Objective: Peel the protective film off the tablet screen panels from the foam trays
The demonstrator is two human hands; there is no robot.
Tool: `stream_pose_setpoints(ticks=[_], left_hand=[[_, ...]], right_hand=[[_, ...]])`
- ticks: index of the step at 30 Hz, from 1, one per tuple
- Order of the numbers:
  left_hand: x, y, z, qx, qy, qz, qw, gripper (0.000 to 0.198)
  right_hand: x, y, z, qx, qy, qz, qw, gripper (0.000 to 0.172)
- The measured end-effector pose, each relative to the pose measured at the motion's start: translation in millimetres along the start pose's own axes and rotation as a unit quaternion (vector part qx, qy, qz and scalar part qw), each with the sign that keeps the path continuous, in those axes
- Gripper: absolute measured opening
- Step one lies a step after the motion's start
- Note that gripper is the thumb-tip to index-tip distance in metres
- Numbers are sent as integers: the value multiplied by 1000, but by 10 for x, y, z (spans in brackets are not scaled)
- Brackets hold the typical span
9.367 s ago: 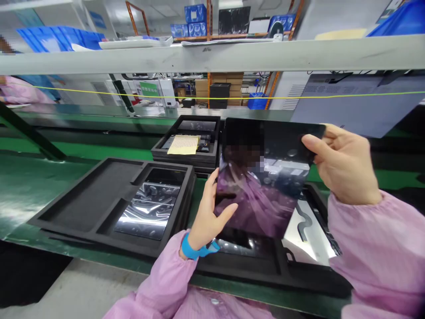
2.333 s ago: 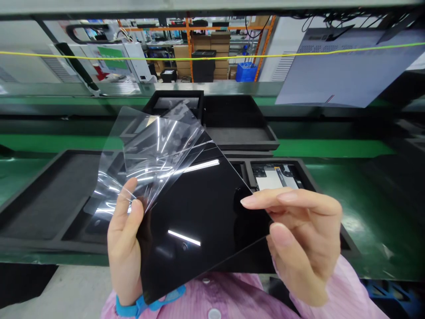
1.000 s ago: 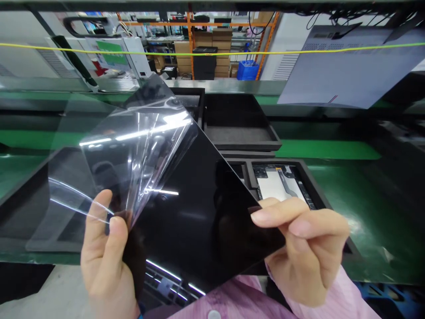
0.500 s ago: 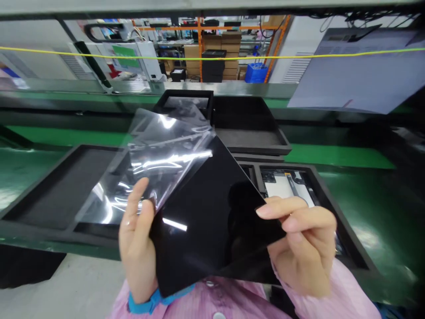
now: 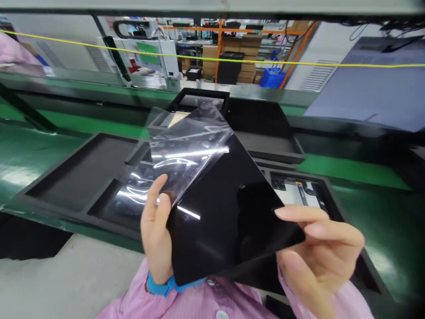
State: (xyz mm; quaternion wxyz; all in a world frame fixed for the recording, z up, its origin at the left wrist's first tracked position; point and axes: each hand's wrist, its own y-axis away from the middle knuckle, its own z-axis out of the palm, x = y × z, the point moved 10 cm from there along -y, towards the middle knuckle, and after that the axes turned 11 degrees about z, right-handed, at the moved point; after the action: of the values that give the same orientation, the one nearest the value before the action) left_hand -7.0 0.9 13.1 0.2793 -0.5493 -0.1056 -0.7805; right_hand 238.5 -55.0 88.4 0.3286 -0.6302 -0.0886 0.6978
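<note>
To the right of the black tray (image 5: 83,173), the glossy panel (image 5: 226,212) tilts in mid-air, its corner farthest from the tray grasped by the right hand (image 5: 323,250). On the tray side, the left hand (image 5: 156,237) appears to pinch clear film (image 5: 187,148) folding trayward. Edge-only holds and even film tension should keep fingerprints off.

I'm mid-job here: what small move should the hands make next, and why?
Probably ease the clear, creased plastic film gently off the glossy black flat panel with the left hand: the film lies wrinkled across the panel's far part, the near part looks bare, that hand is already at the film's edge, and the right hand holds the panel near its right corner.
</note>
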Motion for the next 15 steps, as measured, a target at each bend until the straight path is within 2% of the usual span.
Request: stream_pose_setpoints(ticks=[3,7,11,13,15], left_hand=[[71,34,-72,26,24,8,999,34],[91,95,-121,48,19,-6,999,36],[144,134,-148,60,-1,2,998,33],[170,151,-196,84,-7,11,996,29],[203,170,-252,112,-18,28,993,27]], right_hand=[[-139,23,72,23,-43,-33,998,30],[-187,40,170,13,-67,-21,997,29],[-165,19,92,54,-51,2,997,28],[-135,-1,96,28,-36,16,999,31],[-74,0,157,-37,-12,41,998,35]])
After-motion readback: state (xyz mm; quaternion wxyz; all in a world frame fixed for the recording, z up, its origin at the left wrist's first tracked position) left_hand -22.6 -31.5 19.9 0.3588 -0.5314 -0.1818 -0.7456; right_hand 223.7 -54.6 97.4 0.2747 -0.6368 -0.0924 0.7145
